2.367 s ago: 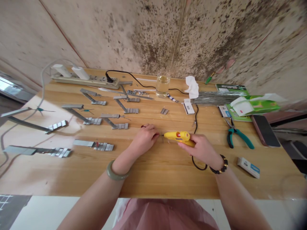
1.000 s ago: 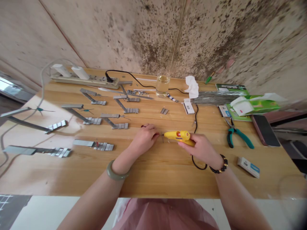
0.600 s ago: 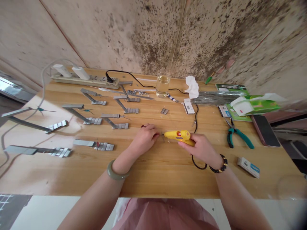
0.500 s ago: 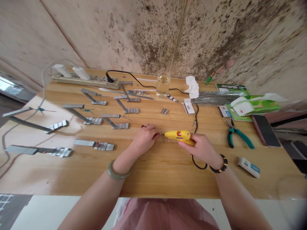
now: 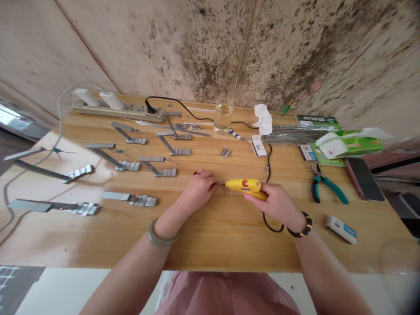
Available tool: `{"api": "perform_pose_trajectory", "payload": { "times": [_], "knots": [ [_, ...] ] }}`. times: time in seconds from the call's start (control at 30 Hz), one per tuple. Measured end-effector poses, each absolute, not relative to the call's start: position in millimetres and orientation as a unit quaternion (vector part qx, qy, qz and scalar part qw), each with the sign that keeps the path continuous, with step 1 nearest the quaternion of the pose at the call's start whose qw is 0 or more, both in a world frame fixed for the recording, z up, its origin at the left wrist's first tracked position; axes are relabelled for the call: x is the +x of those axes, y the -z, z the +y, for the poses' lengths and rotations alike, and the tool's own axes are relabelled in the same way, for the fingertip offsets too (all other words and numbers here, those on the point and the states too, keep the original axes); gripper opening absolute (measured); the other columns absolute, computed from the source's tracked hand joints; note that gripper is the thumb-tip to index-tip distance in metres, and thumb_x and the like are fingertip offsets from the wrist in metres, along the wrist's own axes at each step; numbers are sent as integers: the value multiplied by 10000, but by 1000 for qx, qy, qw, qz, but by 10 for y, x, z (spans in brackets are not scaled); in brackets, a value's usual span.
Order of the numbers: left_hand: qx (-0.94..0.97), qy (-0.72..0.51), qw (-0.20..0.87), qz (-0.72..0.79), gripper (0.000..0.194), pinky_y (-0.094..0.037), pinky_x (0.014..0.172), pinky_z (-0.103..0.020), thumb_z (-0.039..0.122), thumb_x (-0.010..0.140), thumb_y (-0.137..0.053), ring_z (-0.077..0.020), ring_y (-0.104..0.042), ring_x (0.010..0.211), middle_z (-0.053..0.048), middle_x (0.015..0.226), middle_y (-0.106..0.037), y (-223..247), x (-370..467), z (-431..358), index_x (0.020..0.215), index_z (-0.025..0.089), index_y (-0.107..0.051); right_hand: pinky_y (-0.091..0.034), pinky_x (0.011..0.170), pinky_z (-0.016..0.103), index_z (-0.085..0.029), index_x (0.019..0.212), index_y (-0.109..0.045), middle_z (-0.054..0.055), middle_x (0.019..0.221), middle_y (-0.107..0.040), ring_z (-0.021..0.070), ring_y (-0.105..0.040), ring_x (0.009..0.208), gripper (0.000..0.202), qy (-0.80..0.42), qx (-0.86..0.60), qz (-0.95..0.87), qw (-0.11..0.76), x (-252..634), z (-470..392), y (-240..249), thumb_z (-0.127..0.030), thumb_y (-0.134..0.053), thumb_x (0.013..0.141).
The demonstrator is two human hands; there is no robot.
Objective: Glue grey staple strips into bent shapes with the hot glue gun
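My right hand (image 5: 275,203) is wrapped round the handle of a yellow glue gun (image 5: 244,185), its nozzle pointing left. My left hand (image 5: 199,190) is closed in a pinch right by the nozzle tip; whatever lies between its fingertips is too small to make out. Behind the nozzle, small grey metal strips (image 5: 225,152) lie on the wooden table (image 5: 229,245). Several grey metal pieces with segmented ends, such as a folded one (image 5: 157,166) and a flat one (image 5: 129,197), are laid out to the left of my left hand.
A power strip (image 5: 118,109) lies at the back left and a glass of yellowish liquid (image 5: 223,117) at the back middle. To the right are a wire bundle (image 5: 292,134), teal pliers (image 5: 328,186), a phone (image 5: 364,178), a tissue pack (image 5: 357,143) and a small box (image 5: 341,229).
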State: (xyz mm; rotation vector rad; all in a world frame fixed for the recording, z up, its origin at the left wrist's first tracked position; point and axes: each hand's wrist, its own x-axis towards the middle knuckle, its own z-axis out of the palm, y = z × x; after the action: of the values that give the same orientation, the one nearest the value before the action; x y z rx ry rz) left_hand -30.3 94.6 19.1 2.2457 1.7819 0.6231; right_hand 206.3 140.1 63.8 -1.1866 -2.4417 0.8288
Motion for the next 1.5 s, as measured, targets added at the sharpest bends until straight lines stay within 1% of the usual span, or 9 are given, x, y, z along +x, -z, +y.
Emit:
{"api": "perform_pose_trajectory", "payload": {
  "times": [0.13,0.33,0.5,0.63,0.77,1.17,1.3,1.4,1.5],
  "knots": [
    [760,-209,109,606,140,-418,768,-324,169,836,-536,-189,-540,825,-55,831,-613,-194,-297,946,821,174,-675,-452,508,236,-190,883,-666,24,656,-686,181,-663,624,238,-286,-411,-853,147,2060,1396,-647,-400,-568,828],
    [761,-207,106,606,156,-424,773,-335,173,841,-522,-193,-543,826,-62,829,-615,-202,-292,949,821,167,-676,-458,530,240,-200,944,-671,18,687,-697,169,-653,609,247,-288,-403,-856,150,2059,1392,-656,-393,-558,838],
    [761,-211,104,604,147,-424,773,-336,159,836,-525,-193,-542,823,-59,836,-622,-212,-293,948,812,168,-670,-470,567,253,-206,937,-675,32,776,-713,178,-649,648,237,-274,-398,-861,158,2056,1397,-665,-388,-569,828],
    [761,-210,105,605,142,-421,769,-326,157,835,-527,-190,-545,820,-55,836,-622,-208,-294,948,815,171,-667,-474,586,253,-200,906,-676,35,774,-715,178,-651,656,227,-270,-399,-862,158,2057,1397,-663,-383,-567,828],
    [761,-216,107,603,139,-419,777,-326,156,833,-530,-189,-545,816,-56,837,-624,-207,-293,951,809,171,-666,-483,625,253,-207,940,-668,32,840,-718,182,-663,717,223,-276,-392,-863,159,2061,1394,-660,-376,-574,827],
    [762,-209,105,604,155,-421,770,-332,166,840,-523,-193,-542,814,-63,829,-621,-215,-293,949,817,164,-676,-479,593,259,-208,941,-669,33,794,-714,182,-653,665,236,-268,-398,-862,162,2064,1390,-655,-390,-568,830],
    [762,-209,105,604,149,-415,769,-329,165,838,-527,-190,-539,812,-60,826,-620,-213,-295,948,819,167,-675,-487,617,265,-209,918,-671,35,812,-719,188,-658,693,228,-266,-401,-861,164,2063,1387,-663,-392,-570,828],
    [762,-212,101,604,149,-414,771,-327,167,839,-526,-188,-541,819,-56,835,-622,-199,-298,946,819,175,-673,-490,620,267,-216,953,-669,33,840,-720,189,-660,710,235,-271,-397,-862,161,2061,1388,-661,-388,-568,828],
    [761,-211,98,605,144,-414,775,-327,170,839,-530,-190,-543,826,-58,844,-625,-191,-297,945,819,172,-673,-485,597,260,-212,941,-673,29,806,-718,182,-659,682,232,-269,-399,-862,161,2060,1389,-656,-386,-567,829]
  ]
}}
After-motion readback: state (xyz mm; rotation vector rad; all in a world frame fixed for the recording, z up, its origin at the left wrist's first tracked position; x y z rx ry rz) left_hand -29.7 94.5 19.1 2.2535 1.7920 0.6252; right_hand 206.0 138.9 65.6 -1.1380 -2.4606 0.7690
